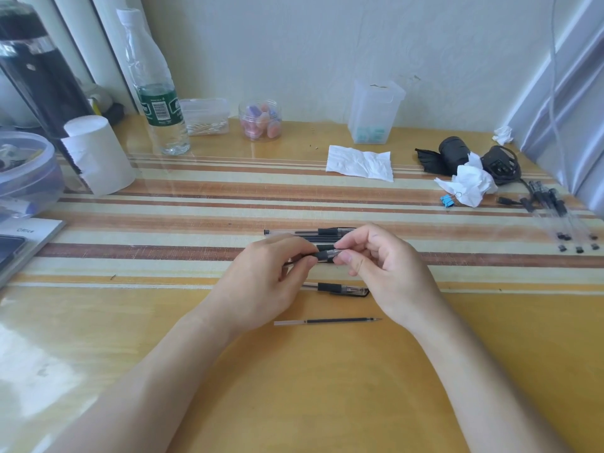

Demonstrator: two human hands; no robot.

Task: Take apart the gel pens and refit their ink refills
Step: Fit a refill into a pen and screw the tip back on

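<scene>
The thumb and fingertips (pixel 343 257) of the right hand (pixel 382 266) pinch the clear front end of a gel pen (pixel 327 255). The left hand (pixel 268 273) curls round the same pen at its black rubber sleeve, so both hands grip it at the middle of the frame, just above the surface. Its barrel is hidden inside the left hand.

Just behind the hands lies a small cluster of pens (pixel 310 232), clear barrels with black grips, side by side. Just below the hands lies another pen (pixel 336 288) with a black clip. Lower still, a loose refill (pixel 327 321) rests alone, a thin tube, dark along most of its length and pale at its left end. More pens (pixel 562 217) lie fanned at the right edge.

The desk (pixel 327 387) is glossy yellow wood, and a mat (pixel 196 191) striped in cream and rust runs across it under a reflective sheet.

Toward the top of the frame, along a pale textured wall (pixel 294 44), stand:
- a clear plastic bottle (pixel 157 103) with a green label
- a white paper roll (pixel 98 155)
- a round jar (pixel 260 120) of pink and purple pieces
- a frosted plastic box (pixel 376 112)

A flat tissue (pixel 361 165) and a crumpled tissue (pixel 470 186) lie at the upper right.
</scene>
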